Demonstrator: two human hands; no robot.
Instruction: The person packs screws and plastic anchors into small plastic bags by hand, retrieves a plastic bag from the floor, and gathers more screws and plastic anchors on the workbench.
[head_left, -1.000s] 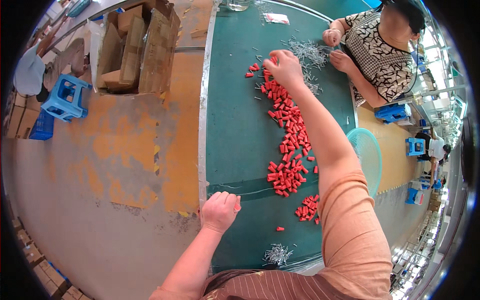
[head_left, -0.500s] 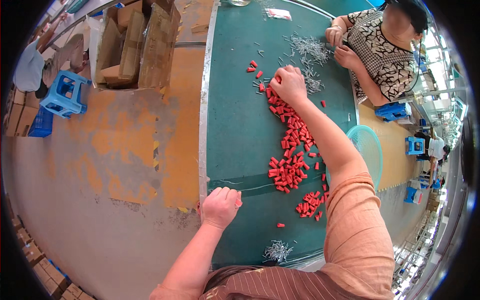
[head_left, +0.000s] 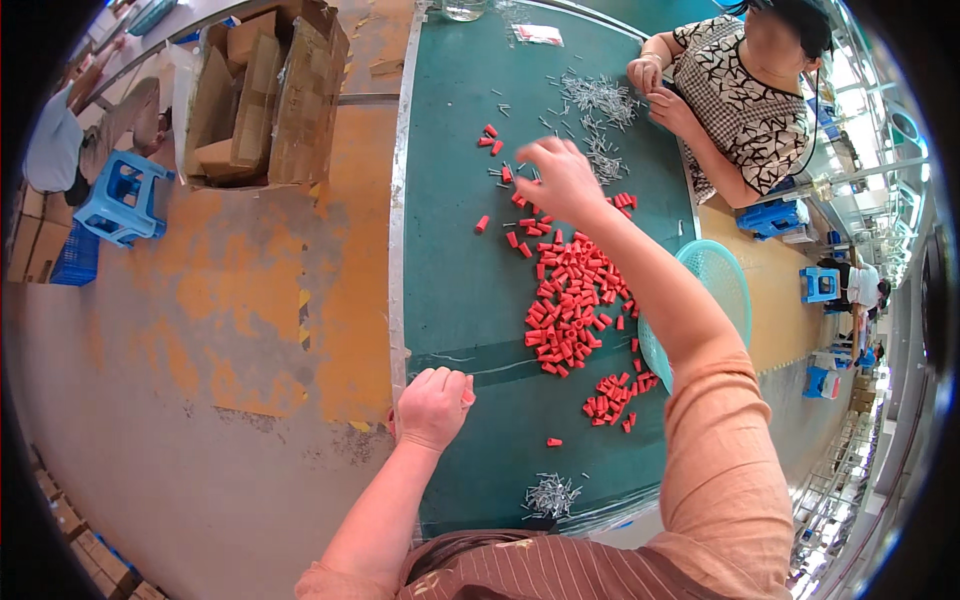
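A heap of small red tapered caps (head_left: 570, 300) lies in the middle of the green table (head_left: 460, 260). My right hand (head_left: 567, 182) reaches over its far end, thumb and fingers apart, with nothing visible between them. Just beyond the fingertips is a loose red cap (head_left: 507, 174) beside thin metal pins. My left hand (head_left: 433, 408) is closed in a fist at the table's left edge. Something reddish shows by its fingers and below it, but I cannot make out what it grips. A smaller group of red caps (head_left: 610, 398) lies nearer me.
Metal pins form a pile (head_left: 600, 100) at the far side and another pile (head_left: 552, 496) close to me. A co-worker (head_left: 740, 110) sits at the far right, hands over the table. A turquoise mesh basket (head_left: 715, 290) stands at the right edge; a cardboard box (head_left: 262, 100) is left.
My right hand has opened and lifted off the caps at the heap's far end. Caps there now lie more spread out, and the heap looks more bunched. My left hand stays closed.
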